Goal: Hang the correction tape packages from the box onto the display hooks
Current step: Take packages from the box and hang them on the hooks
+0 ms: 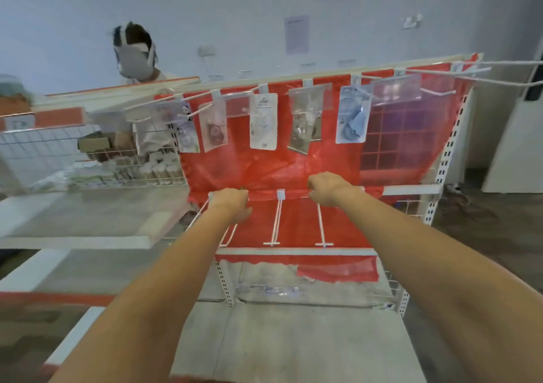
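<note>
Several correction tape packages (263,121) hang on the top row of white display hooks (435,90) in front of a red backing sheet (293,165). Lower down, a second white rail (405,189) carries bare hooks (277,221) that point toward me. My left hand (232,205) is curled around the back end of the left lower hook (227,237). My right hand (329,188) pinches the back end of the right lower hook (321,225) where it meets the rail. No box is in view, and neither hand holds a package.
A person wearing a headset (135,56) stands behind the rack at the left. Wire baskets (123,171) with small goods sit beside a grey shelf (88,218). A lower grey shelf (293,338) lies under my arms. Long bare hooks (505,72) jut out at the top right.
</note>
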Tool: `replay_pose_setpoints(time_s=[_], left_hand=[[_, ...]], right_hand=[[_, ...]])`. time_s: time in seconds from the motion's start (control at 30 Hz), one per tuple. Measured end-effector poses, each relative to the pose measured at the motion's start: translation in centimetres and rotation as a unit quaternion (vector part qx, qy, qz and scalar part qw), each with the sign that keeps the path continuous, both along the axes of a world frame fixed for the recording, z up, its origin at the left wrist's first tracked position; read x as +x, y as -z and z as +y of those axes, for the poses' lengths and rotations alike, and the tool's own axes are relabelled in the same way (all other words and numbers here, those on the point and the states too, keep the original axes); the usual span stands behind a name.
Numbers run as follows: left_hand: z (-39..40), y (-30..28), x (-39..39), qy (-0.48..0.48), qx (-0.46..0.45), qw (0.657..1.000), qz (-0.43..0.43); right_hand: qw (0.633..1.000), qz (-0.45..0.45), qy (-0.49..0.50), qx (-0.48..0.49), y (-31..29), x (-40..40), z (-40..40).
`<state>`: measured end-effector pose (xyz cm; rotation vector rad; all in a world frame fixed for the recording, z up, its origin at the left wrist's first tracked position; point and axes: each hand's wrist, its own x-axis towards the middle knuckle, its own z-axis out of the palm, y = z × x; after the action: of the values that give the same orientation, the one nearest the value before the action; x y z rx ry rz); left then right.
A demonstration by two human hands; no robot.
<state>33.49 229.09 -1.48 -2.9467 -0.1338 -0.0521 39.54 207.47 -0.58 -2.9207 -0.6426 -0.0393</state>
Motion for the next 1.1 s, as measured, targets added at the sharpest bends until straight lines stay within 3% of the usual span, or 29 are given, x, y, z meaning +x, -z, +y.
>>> replay_pose_setpoints(time_s=[0.37,0.57,0.83,1.1], left_hand=[[10.9,2.3,-8.0,0.093,-0.039,0.995,-0.021],[12.6,6.8,-12.6,0.107,-0.063,0.992,0.016],[13.4,17.2,-16.9,0.076,-0.072,0.991,0.087],[14.9,33.6,-19.6,0.037,-0.103,0.977,0.181]], right_hand=[[0.997,-0.012,0.071,0.038,3.4,-9.8,11.3],[0.996,0.057,0.067,0.031,8.7,-14.6,13.3],[0.983,0.166,0.078,0.008,20.1,-18.7,12.7],[0.960,0.262,0.093,-0.016,37.3,-23.0,11.6]])
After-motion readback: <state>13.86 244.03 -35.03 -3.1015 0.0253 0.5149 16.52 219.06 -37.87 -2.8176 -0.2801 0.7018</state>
